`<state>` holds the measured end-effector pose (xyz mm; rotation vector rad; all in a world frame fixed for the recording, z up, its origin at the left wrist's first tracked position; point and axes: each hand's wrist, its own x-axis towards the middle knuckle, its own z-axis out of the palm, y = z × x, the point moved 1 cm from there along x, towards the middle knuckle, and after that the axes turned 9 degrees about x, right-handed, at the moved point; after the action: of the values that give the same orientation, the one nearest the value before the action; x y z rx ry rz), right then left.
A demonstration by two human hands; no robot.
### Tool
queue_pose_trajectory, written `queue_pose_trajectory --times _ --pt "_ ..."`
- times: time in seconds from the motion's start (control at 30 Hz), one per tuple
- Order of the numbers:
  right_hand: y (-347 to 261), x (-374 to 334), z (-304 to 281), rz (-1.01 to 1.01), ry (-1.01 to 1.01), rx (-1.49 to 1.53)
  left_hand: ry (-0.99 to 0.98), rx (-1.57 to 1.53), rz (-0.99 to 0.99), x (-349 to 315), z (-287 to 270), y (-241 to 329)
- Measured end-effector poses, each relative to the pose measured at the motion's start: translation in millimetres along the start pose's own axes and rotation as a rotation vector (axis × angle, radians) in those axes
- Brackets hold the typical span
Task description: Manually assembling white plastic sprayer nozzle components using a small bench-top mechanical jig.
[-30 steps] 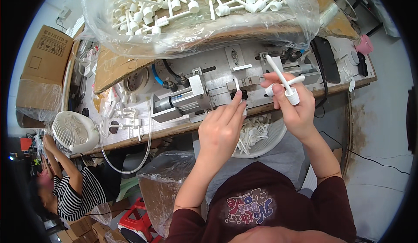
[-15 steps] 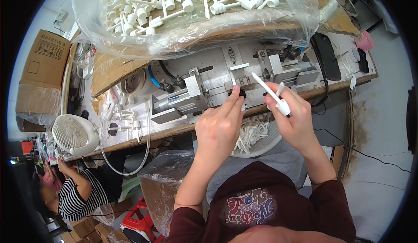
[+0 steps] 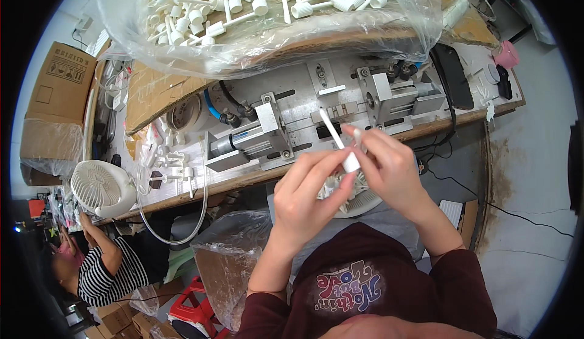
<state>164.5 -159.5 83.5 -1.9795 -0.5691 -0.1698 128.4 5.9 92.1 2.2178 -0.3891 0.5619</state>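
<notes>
My left hand [image 3: 309,187] is closed, pinching the wide end of a white plastic cap with a long stem [image 3: 331,130]. The stem points up and away from me. Against it, my right hand [image 3: 387,167] is closed with a short white plastic piece [image 3: 357,136] showing between its fingers. The fingertips of both hands meet near the cap, so the exact grip there is partly hidden. Just beyond them, a metal clamping fixture [image 3: 347,109] sits on the bench between a left air cylinder [image 3: 248,139] and a right air cylinder [image 3: 398,100].
A clear bag [image 3: 389,35] full of white stemmed caps [image 3: 258,6] lies on cardboard at the back. A round basket [image 3: 359,208] of white pieces is below my hands. A white fan [image 3: 103,187] stands left, near a person in a striped top [image 3: 118,269].
My left hand has drawn back from the fixture and taken hold of the stemmed cap. My right hand has moved left and down, keeping the short white piece.
</notes>
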Motion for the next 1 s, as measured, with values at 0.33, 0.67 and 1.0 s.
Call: queue_pose_trajectory --times 0.33,0.67,1.0 --pt "3.6 -2.6 -8.5 0.097 0.122 0.219 -0.144 0.511 0.241 7.7 12.4 -21.2" --pt "-2.2 -2.4 -16.3 0.069 0.163 0.221 -0.159 0.552 0.168 11.2 13.5 -18.3" --pt "3.5 -1.8 -18.9 0.377 0.135 0.644 -0.175 0.566 0.151 13.5 11.2 -18.3"
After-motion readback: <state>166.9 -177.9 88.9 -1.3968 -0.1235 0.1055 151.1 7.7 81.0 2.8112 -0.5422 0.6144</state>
